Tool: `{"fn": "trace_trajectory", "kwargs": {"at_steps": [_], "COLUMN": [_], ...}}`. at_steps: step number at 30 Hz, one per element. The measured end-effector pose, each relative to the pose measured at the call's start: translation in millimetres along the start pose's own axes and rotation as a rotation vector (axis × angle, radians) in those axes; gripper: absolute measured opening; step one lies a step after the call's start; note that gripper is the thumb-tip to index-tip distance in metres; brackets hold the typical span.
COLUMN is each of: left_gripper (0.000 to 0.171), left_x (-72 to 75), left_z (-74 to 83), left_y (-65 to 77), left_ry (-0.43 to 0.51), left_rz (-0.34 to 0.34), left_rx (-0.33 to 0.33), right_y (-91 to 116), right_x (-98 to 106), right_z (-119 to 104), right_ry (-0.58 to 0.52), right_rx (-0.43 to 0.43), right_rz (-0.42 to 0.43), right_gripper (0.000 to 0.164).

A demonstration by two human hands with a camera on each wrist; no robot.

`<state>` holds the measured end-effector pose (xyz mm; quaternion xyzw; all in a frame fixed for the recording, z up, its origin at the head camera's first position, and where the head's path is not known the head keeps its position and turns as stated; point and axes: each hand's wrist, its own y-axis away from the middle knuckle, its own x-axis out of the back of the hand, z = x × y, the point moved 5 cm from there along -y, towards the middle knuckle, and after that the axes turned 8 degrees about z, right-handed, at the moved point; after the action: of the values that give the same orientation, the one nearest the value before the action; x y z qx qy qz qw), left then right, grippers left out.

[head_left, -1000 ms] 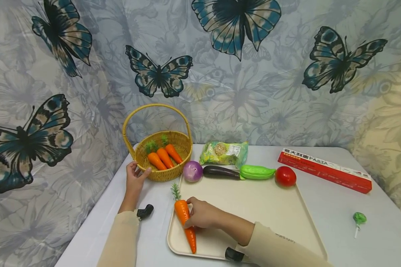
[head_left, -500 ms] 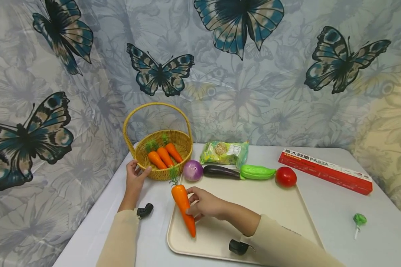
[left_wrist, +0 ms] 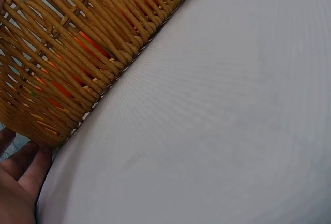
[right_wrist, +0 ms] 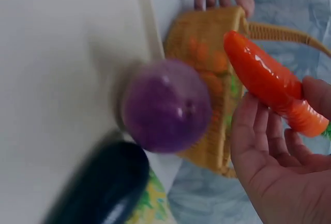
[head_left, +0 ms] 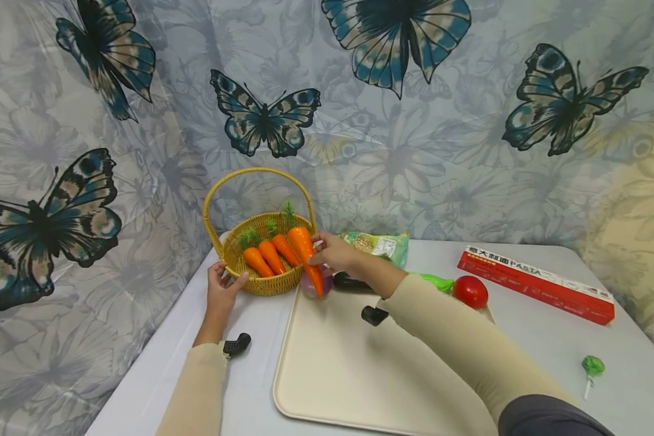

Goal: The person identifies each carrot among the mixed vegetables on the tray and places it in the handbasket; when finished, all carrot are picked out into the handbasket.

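Note:
A wicker basket (head_left: 269, 286) with an arched handle stands at the back left, several orange carrots (head_left: 271, 257) lying inside it. My left hand (head_left: 224, 290) holds the basket by its near left side, thumb up at the rim; in the left wrist view its fingers (left_wrist: 32, 167) touch the woven wall low down. Between thumb and fingers my right hand (head_left: 335, 253) pinches another carrot (head_left: 303, 245), raised at the basket's right rim with its green top upward and its tip pointing down. The right wrist view shows this carrot (right_wrist: 264, 71) clear of the basket wall.
Below the right forearm lies a cream tray (head_left: 327, 375). A purple onion (right_wrist: 166, 106), an eggplant (right_wrist: 103, 188), a green vegetable (head_left: 438, 281) and a tomato (head_left: 470, 292) line its far edge. Behind are a green packet (head_left: 395, 248) and a red pasta box (head_left: 534, 283); a lollipop (head_left: 593, 366) lies right.
My right hand has lifted the carrot off the tray and carried it away from me to the basket's right rim. The left hand stays at the basket.

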<state>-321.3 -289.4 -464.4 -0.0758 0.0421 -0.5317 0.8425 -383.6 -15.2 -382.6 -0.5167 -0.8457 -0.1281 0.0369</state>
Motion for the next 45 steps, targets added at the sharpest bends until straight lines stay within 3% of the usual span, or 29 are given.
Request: {"fn": "trace_trajectory", "kwargs": {"at_steps": [5,9,11,16,20,26,29,32,35,38,42,45], "left_gripper": [0.073,0.07,0.07,0.072,0.072,0.072,0.073,0.073,0.073,0.074,0.07,0.063], "left_x": [1.3,3.0,2.6,-6.8,-16.3,-20.7,-21.6,-22.8,-24.9,-23.4,-15.2,-3.2], "left_z": [2.5,2.9,-4.9,-28.4,-31.0,-25.7,-16.3,-6.3,-1.1,-2.7,-13.2,-16.9], "left_y": [5.0,8.4,5.4,-3.8,-3.1,-1.3,1.4,4.4,5.4,6.3,3.2,-3.4], "left_ry": [0.002,0.009,0.013,0.031,0.036,0.039,0.043,0.035,0.033,0.023,0.014,0.021], "left_rz": [-0.004,0.002,0.009,0.016,0.007,-0.016,-0.034,-0.049,-0.052,-0.041,-0.005,0.071], "left_rx": [-0.015,-0.009,-0.018,-0.03,-0.02,0.017,0.021,0.013,0.005,0.013,0.049,0.039], "right_y": [-26.9,-45.2,-55.9,-70.6,-64.7,-64.1,-66.1,-65.1,-60.0,-46.8,-12.2,18.6], "right_x": [2.9,-8.6,-14.6,-23.5,-22.6,-16.1,-12.1,-8.4,-3.4,2.0,15.9,33.0], "right_z": [-26.0,-44.5,-46.6,-27.7,-6.0,5.8,5.9,5.5,6.8,11.1,18.2,25.6], "right_ry": [0.019,0.023,0.022,0.048,0.149,0.32,0.443,0.49,0.429,0.291,0.104,0.081], "right_rx": [0.038,0.093,0.113,0.158,0.145,0.154,0.171,0.18,0.195,0.22,0.237,0.247], "right_rz": [0.05,0.064,0.08,0.133,0.175,0.255,0.3,0.311,0.289,0.262,0.238,0.251], "right_gripper": [0.059,0.056,0.055,0.058,0.058,0.061,0.062,0.06,0.058,0.055,0.052,0.05]}}
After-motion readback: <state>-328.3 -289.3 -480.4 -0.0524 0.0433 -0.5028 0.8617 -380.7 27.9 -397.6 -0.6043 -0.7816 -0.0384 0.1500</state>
